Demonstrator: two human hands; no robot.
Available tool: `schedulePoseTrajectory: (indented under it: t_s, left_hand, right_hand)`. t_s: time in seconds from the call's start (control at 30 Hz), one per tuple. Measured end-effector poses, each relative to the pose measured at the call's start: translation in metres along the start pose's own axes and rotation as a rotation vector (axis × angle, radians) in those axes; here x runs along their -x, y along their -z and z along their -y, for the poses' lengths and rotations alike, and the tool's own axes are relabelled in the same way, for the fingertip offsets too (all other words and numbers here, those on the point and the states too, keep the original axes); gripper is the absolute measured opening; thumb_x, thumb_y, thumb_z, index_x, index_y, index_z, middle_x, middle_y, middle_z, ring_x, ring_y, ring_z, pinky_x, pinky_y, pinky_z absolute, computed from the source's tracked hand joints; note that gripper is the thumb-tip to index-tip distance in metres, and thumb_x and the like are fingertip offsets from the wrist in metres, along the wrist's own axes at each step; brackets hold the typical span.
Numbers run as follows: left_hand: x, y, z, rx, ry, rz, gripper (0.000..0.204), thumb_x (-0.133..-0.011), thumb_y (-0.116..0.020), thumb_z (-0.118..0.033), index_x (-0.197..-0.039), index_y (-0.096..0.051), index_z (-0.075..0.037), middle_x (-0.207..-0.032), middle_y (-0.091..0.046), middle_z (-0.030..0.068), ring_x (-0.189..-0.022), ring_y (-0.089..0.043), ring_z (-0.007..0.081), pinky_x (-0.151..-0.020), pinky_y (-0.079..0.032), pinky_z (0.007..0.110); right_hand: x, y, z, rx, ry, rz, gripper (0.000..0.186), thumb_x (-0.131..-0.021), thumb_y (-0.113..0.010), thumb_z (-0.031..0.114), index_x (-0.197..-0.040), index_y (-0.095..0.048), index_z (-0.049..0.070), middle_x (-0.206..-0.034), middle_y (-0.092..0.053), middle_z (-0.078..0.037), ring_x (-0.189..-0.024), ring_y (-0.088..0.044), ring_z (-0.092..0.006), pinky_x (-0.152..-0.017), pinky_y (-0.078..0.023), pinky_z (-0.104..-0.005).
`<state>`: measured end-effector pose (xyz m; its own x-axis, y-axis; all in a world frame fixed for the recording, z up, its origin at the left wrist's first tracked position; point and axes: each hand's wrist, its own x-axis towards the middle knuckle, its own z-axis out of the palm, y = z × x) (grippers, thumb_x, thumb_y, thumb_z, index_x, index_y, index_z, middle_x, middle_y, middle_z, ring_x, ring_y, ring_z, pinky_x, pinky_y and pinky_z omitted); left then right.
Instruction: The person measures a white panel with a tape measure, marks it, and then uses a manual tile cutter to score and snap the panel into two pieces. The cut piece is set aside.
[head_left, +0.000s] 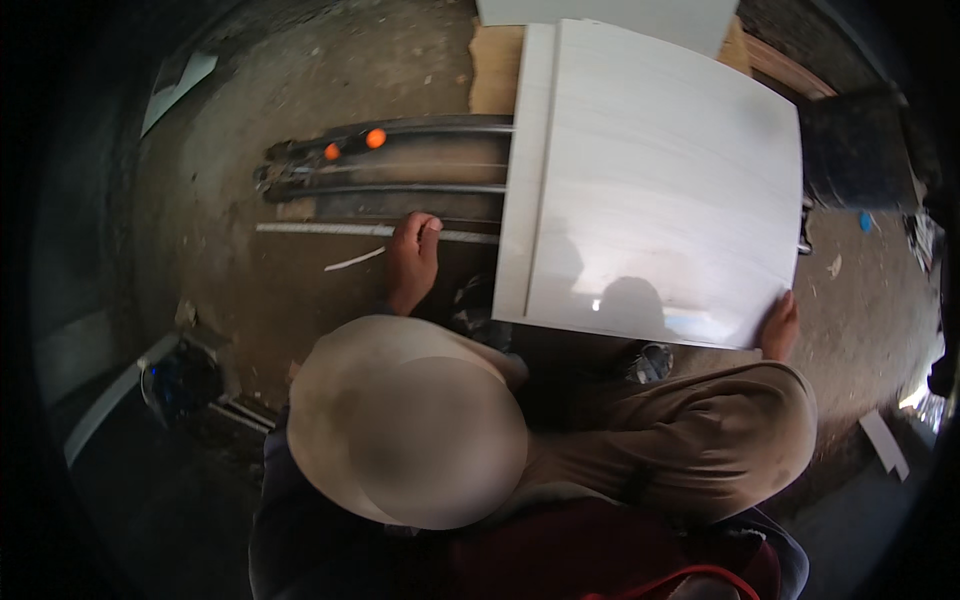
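Note:
A large glossy white tile lies across a rail tile cutter in front of me. Along its left side shows a narrower white strip, perhaps the edge of a second tile beneath. My right hand holds the tile at its near right corner, fingers partly hidden under the edge. Left of the tile, my left hand is raised with its fingers curled together; whatever they hold, if anything, is hidden. Two orange knobs stand out on the cutter's rails. A thin white sliver lies beside my left hand.
Behind the tile lie another white sheet and brown cardboard. A dark bucket-like container stands at the right. White offcuts lie at the lower right. A dark round tool sits at the left on the dirt floor.

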<state>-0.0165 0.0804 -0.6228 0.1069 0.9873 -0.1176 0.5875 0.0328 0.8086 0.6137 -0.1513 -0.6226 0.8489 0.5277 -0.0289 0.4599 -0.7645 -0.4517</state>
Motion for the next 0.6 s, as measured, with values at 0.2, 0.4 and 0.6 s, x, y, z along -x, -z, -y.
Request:
schedulePoseTrajectory:
  t_s: [0.2, 0.4, 0.6]
  left_hand:
    - [0.035, 0.050, 0.071, -0.661, -0.361, -0.074, 0.027, -0.101, -0.066, -0.021, -0.126, -0.071, -0.011, -0.125, -0.069, 0.0074, -0.114, -0.064, 0.0317, -0.094, -0.048, 0.045]
    - [0.020, 0.007, 0.074, -0.624, -0.400, 0.061, 0.041, -0.101, -0.065, -0.022, -0.141, -0.064, -0.011, -0.145, -0.061, 0.0086, -0.135, -0.054, 0.0312, -0.109, -0.041, 0.047]
    - [0.010, -0.001, 0.080, -0.648, -0.483, -0.005, 0.027, -0.097, -0.068, -0.018, -0.122, -0.070, -0.011, -0.127, -0.066, 0.0083, -0.118, -0.058, 0.0335, -0.104, -0.042, 0.048]
  right_hand:
    - [-0.038, -0.007, -0.021, -0.154, -0.062, 0.112, 0.073, -0.109, -0.047, 0.057, -0.122, -0.068, -0.012, -0.107, -0.075, -0.021, -0.097, -0.066, -0.0262, -0.092, -0.051, -0.0419]
    - [-0.051, 0.000, 0.009, 0.056, -0.076, 0.154, 0.072, -0.107, -0.050, 0.059, -0.128, -0.069, -0.008, -0.117, -0.074, -0.025, -0.113, -0.069, -0.0347, -0.099, -0.050, -0.0462]
    - [-0.025, 0.020, 0.004, 0.027, -0.134, 0.175, 0.069, -0.107, -0.051, 0.057, -0.138, -0.067, -0.003, -0.128, -0.072, -0.021, -0.122, -0.065, -0.0313, -0.107, -0.046, -0.0444]
